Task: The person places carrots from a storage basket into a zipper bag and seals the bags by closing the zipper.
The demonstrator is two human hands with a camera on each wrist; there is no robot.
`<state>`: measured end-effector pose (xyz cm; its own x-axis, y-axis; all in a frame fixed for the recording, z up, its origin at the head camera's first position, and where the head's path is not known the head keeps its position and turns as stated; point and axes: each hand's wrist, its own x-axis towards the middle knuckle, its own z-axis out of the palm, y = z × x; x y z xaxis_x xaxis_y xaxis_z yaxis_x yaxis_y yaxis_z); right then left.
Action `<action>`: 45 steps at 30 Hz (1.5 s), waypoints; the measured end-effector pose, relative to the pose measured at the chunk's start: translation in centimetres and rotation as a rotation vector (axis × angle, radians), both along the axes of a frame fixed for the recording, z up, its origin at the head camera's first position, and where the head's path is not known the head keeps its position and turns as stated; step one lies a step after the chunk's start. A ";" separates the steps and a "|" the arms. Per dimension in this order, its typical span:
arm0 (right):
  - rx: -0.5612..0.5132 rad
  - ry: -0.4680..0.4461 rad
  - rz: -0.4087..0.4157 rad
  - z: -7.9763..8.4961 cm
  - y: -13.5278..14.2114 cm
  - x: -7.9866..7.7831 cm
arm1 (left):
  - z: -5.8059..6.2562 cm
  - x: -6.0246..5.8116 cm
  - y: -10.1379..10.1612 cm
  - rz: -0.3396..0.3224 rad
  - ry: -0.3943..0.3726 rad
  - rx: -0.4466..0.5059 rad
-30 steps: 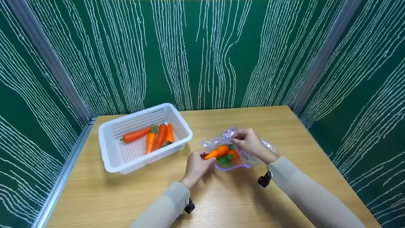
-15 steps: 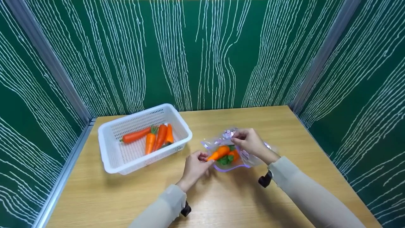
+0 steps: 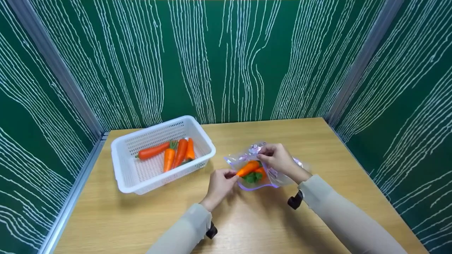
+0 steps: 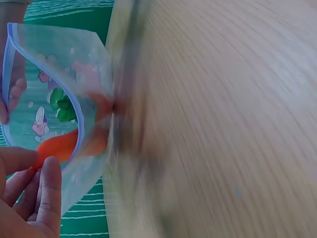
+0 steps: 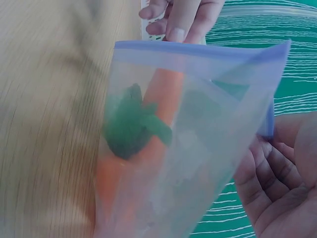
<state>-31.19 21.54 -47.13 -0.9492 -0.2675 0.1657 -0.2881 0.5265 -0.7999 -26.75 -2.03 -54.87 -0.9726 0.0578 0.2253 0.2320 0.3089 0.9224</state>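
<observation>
My left hand [image 3: 220,185] pinches the narrow tip of an orange carrot [image 3: 248,168] between thumb and fingers. Most of that carrot lies inside a clear zip bag [image 4: 94,47] with a purple rim and printed figures. My right hand [image 3: 279,158] pinches the bag's upper rim and holds its mouth apart, as the right wrist view also shows. Deeper in the bag sits a second carrot [image 5: 111,181] with green leaves [image 5: 130,124], partly blurred by the plastic.
A white perforated basket [image 3: 129,183] stands left of the hands, holding several carrots [image 3: 152,151]. The wooden table [image 3: 268,229] meets green walls [image 3: 219,70] with white wavy lines at the back and sides.
The pinched carrot has slid a little further right into the bag. My left fingers loosened, then closed on its tip again. My right hand has stayed nearly still at the rim.
</observation>
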 end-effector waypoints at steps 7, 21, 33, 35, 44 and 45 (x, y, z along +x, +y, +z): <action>0.012 0.004 -0.009 0.0 -0.1 0.0 | 0.4 -0.4 1.6 0.026 0.010 -0.046; 0.016 -0.018 -0.002 0.4 -0.4 0.4 | 0.3 -1.4 3.5 0.053 0.036 -0.095; -0.009 0.071 0.030 0.3 -0.8 0.2 | 0.5 -2.3 3.9 0.093 0.065 -0.134; -0.003 0.070 0.026 0.3 -0.8 0.1 | 0.4 -2.4 3.8 0.089 0.065 -0.129; 0.009 -0.014 -0.011 0.4 -0.6 0.0 | 0.7 -2.1 3.3 0.034 0.026 -0.093; 0.007 -0.017 -0.009 0.4 -0.5 0.0 | 0.8 -2.0 3.2 0.030 0.016 -0.091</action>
<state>-31.15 21.00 -46.74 -0.9543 -0.2598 0.1474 -0.2692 0.5347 -0.8010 -28.76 1.21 -54.03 -0.9706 0.0501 0.2355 0.2356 0.3985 0.8864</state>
